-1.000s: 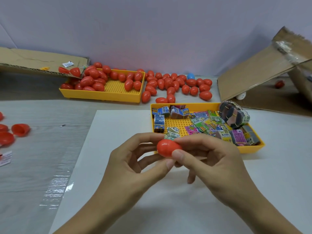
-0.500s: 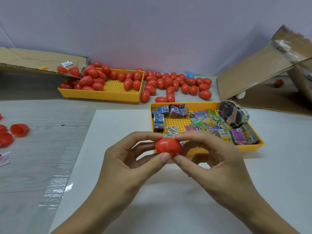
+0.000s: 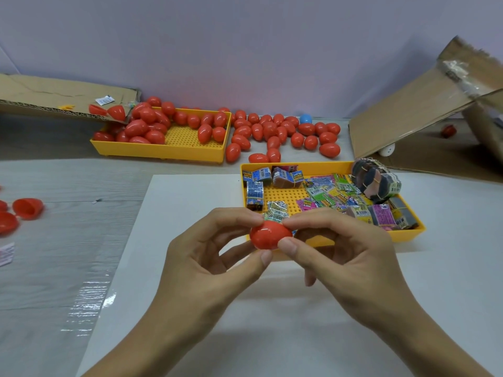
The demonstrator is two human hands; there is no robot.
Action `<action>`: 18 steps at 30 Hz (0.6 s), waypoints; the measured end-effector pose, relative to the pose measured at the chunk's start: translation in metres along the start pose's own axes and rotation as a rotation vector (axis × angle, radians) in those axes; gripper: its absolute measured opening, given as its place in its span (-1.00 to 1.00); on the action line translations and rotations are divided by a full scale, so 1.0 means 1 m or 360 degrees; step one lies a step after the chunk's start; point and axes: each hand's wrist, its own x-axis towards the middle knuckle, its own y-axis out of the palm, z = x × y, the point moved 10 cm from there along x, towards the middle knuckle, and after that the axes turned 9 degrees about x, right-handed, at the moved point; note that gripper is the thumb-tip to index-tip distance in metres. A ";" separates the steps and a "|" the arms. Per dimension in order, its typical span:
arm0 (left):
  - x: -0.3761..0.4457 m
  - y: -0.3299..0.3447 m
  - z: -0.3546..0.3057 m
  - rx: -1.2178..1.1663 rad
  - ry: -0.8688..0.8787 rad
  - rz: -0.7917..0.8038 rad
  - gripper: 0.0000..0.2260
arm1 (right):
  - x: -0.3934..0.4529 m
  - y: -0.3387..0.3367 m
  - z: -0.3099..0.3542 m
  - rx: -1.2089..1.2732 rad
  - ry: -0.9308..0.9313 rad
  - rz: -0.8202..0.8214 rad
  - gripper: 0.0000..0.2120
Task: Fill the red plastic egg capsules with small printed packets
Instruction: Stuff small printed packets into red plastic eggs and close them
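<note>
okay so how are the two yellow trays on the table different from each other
The far tray holds red egg capsules, heaped at its left end; the near tray holds small printed packets and a rubber-banded bundle. The far tray rests on the grey table, the near tray on the white sheet. Both are shallow, yellow and rectangular with perforated floors.

Both forearms reach in from the near edge of the bench and the hands meet at its middle, raised above the surface. The left hand (image 3: 206,257) and right hand (image 3: 351,262) each pinch a red egg capsule (image 3: 269,235) between thumb and forefinger, their other fingers (image 3: 236,251) loosely curled beneath.
</note>
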 end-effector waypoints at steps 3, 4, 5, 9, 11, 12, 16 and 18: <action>0.000 -0.002 -0.001 0.0007 -0.0025 -0.0031 -0.75 | 0.002 0.000 0.003 -0.0206 -0.0095 0.0079 -0.75; 0.001 -0.004 -0.002 0.0024 -0.0018 -0.0063 -0.75 | 0.003 -0.001 0.005 -0.0380 -0.0176 0.0115 -0.67; 0.002 -0.007 -0.003 0.0034 -0.0008 -0.0107 -0.75 | 0.003 -0.001 0.005 -0.0602 -0.0247 0.0160 -0.57; 0.003 -0.027 0.000 0.0036 -0.0023 -0.0353 -0.69 | 0.010 0.002 -0.019 -0.1433 -0.0150 0.0327 -0.36; 0.004 -0.030 0.001 0.0037 -0.0033 -0.0395 -0.70 | 0.009 0.008 -0.032 -0.1629 -0.0081 0.0414 -0.49; 0.004 -0.030 0.000 0.0039 -0.0029 -0.0392 -0.71 | 0.010 0.010 -0.034 -0.1636 -0.0086 0.0411 -0.59; 0.003 -0.028 0.001 0.0112 -0.0040 -0.0368 -0.68 | 0.015 0.001 -0.030 -0.1409 -0.0075 0.0237 -0.80; 0.002 -0.026 0.003 0.0129 -0.0061 -0.0353 -0.71 | 0.015 -0.004 -0.029 -0.1220 -0.0036 0.0158 -0.85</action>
